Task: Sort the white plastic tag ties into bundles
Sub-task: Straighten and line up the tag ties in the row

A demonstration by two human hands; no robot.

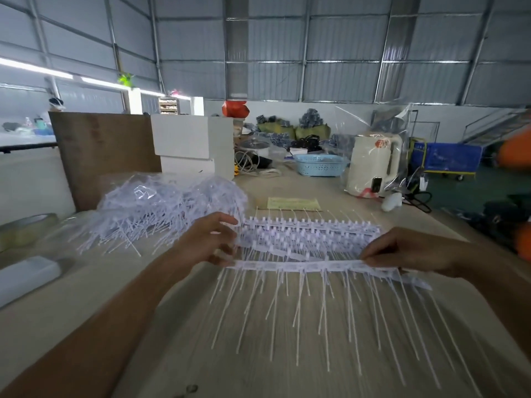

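A stack of white plastic tag tie strips (307, 242) is held level above the table, its long thin tails (298, 308) hanging toward me. My left hand (209, 242) grips the stack's left end, fingers curled round it. My right hand (413, 252) pinches the right end of the nearest strip. To the left, a big loose heap of white tag ties (155, 214) lies on the table, partly inside a clear plastic bag.
The table (161, 326) has a tape roll (26, 229) and a white flat object (26, 275) at the left edge. Behind stand a brown board (100, 150), white boxes (186, 145), a yellow paper slip (293, 203), a blue basket (319, 165) and a cream kettle (373, 168).
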